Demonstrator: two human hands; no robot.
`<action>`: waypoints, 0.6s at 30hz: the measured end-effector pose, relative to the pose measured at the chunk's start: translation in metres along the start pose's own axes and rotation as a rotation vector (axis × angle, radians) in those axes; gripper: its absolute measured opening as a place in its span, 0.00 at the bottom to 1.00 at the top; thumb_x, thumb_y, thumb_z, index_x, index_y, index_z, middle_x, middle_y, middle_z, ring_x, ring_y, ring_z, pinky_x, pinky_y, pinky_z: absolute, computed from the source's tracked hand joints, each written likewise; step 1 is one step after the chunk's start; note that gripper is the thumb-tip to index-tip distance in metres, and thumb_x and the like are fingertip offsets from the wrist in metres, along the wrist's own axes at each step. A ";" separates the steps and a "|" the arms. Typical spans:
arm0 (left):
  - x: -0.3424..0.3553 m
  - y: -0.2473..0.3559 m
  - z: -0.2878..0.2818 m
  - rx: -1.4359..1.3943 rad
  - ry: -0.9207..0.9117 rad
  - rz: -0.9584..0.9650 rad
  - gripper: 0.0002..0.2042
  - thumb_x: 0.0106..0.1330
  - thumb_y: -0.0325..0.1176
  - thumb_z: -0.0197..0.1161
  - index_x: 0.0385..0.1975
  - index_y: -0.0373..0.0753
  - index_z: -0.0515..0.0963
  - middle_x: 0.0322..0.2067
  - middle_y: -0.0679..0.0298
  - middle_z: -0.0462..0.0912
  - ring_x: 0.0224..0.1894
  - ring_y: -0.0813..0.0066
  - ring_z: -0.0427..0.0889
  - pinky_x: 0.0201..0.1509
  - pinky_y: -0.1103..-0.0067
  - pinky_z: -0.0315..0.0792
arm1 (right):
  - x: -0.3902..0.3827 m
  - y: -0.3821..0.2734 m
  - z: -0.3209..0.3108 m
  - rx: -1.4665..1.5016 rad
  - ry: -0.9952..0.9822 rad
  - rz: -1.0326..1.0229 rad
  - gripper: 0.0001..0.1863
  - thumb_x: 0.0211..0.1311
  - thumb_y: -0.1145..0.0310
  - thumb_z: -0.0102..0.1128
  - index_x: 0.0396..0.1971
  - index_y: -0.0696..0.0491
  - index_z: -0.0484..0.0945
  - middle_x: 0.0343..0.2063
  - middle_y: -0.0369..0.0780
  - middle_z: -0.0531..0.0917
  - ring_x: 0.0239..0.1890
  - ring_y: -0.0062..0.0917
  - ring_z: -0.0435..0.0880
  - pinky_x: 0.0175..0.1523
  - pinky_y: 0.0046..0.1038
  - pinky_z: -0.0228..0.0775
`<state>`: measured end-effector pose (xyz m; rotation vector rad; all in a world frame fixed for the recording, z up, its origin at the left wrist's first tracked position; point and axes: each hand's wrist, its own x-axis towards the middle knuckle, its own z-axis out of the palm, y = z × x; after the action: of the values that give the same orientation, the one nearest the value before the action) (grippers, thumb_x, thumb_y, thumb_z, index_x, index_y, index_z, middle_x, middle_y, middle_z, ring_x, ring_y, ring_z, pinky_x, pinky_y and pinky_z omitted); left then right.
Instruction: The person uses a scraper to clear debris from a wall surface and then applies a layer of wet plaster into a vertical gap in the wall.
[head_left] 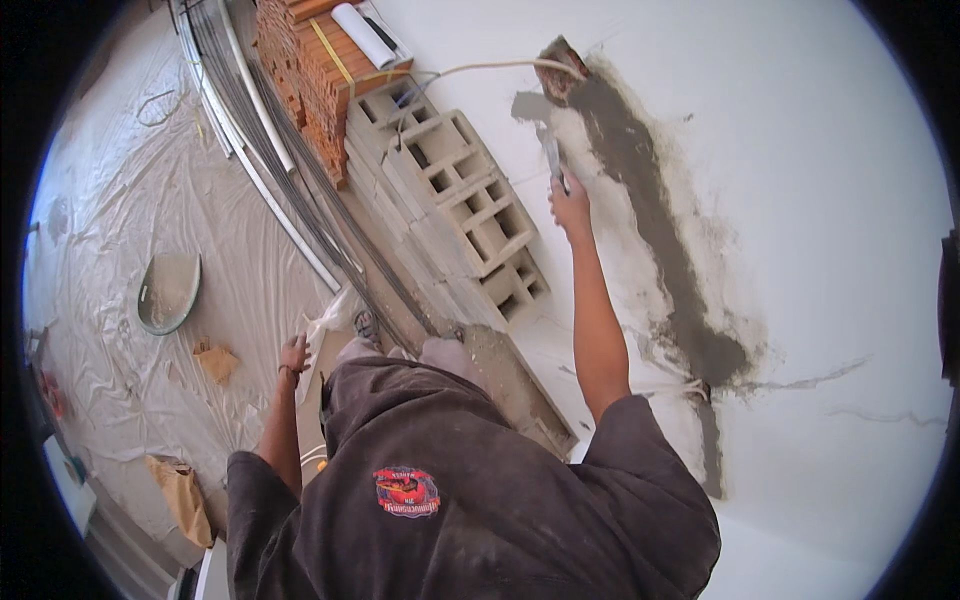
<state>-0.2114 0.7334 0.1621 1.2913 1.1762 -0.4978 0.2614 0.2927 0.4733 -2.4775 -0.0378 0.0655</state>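
My right hand (571, 208) is stretched up to the white wall (820, 200), closed around the handle of a narrow trowel (552, 150). Its blade lies by a small grey smear (531, 106) left of a long band of grey mortar (650, 200). That band slants down the wall from a rough recess (557, 72), where a pale cable (490, 66) comes out. Down at my left side hangs my left hand (293, 356), its fingers loosely apart with nothing visible in them, close to some clear plastic sheeting.
Stacked concrete blocks (465, 190) and bricks (320, 60) stand against the wall. Long pipes and rods (270, 150) lie beside them. Plastic sheeting (110, 240) covers the floor at left, under a mortar basin (168, 293) and brown paper bags (180, 497).
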 end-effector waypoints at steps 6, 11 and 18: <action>-0.019 -0.034 -0.012 -0.046 0.024 -0.084 0.33 0.66 0.60 0.56 0.63 0.44 0.66 0.50 0.59 0.79 0.45 0.62 0.78 0.41 0.63 0.74 | -0.040 -0.059 -0.037 0.445 -0.058 0.144 0.27 0.69 0.67 0.50 0.68 0.42 0.64 0.28 0.36 0.77 0.21 0.14 0.70 0.18 0.20 0.63; -0.024 -0.039 -0.005 -0.092 0.009 -0.075 0.31 0.66 0.59 0.58 0.61 0.42 0.68 0.47 0.61 0.80 0.41 0.67 0.79 0.38 0.64 0.75 | -0.001 -0.095 -0.024 0.410 -0.059 0.121 0.26 0.70 0.67 0.51 0.67 0.41 0.66 0.29 0.35 0.78 0.20 0.14 0.70 0.17 0.18 0.61; -0.035 -0.004 0.010 -0.213 -0.014 0.011 0.32 0.67 0.58 0.55 0.64 0.44 0.65 0.58 0.56 0.75 0.56 0.55 0.77 0.50 0.56 0.74 | -0.015 -0.096 -0.024 0.443 -0.013 0.177 0.26 0.70 0.66 0.51 0.67 0.41 0.66 0.28 0.36 0.78 0.19 0.14 0.69 0.17 0.17 0.60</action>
<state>-0.2238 0.7126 0.1889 1.1090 1.1765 -0.3617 0.2471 0.3526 0.5520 -2.0326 0.1733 0.1490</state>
